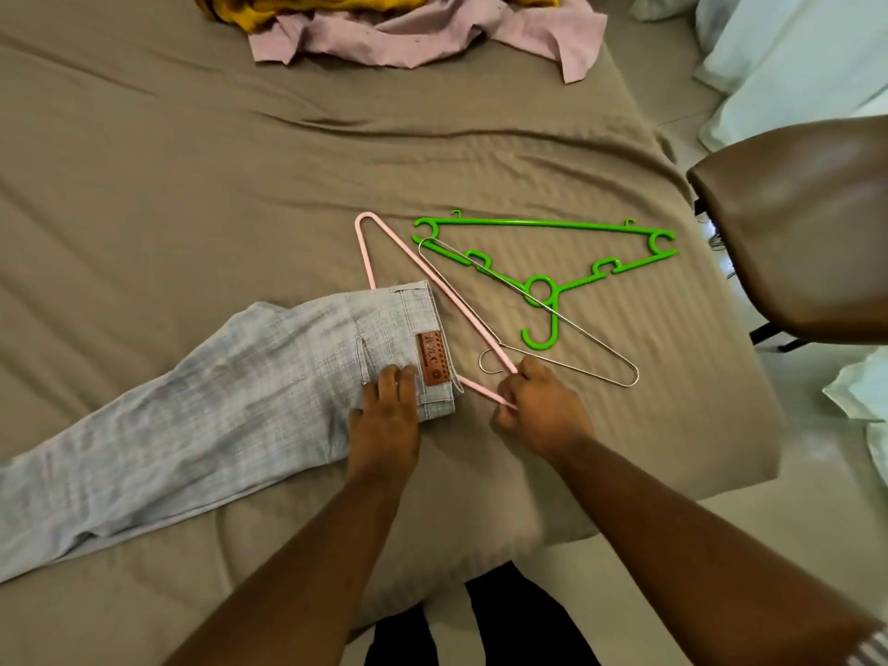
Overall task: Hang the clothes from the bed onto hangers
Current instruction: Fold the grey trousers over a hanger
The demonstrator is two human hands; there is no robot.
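Observation:
Light grey jeans (240, 391) lie folded lengthwise across the bed, waistband toward the middle. My left hand (387, 415) presses flat on the waistband beside the brown leather label. A pink hanger (408, 262) lies partly under the waistband, and my right hand (538, 406) grips its corner near the hook end. A thin metal wire hanger (576, 329) lies across a green plastic hanger (543, 262) just beyond my right hand. A pink shirt (432, 36) and a yellow garment (288, 7) are heaped at the far end of the bed.
The bed has a wrinkled tan sheet (192, 185). A brown padded chair (807, 223) stands close to the bed's right edge. White cloth (793, 55) hangs at the upper right, and more white fabric (865, 401) lies on the tiled floor at right.

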